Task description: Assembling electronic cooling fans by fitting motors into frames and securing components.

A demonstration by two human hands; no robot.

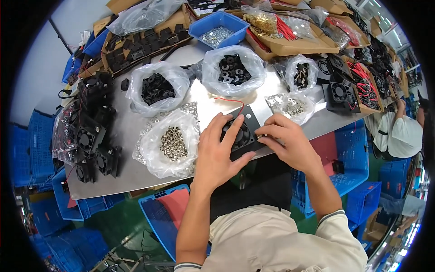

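Note:
A square black cooling fan with a red wire lies at the near edge of a grey metal table. My left hand lies over the fan's left side, fingers spread across its hub and thumb under the near edge. My right hand pinches at the fan's right corner; whatever is between the fingertips is too small to make out. To the left of my left hand sits a clear bag of small metal nuts.
Clear bags of black parts and a bag of silver hardware lie behind the fan. Stacked black fans stand left, more fans right. A blue bin of washers and cardboard boxes sit far back. Blue crates are below. A person sits at right.

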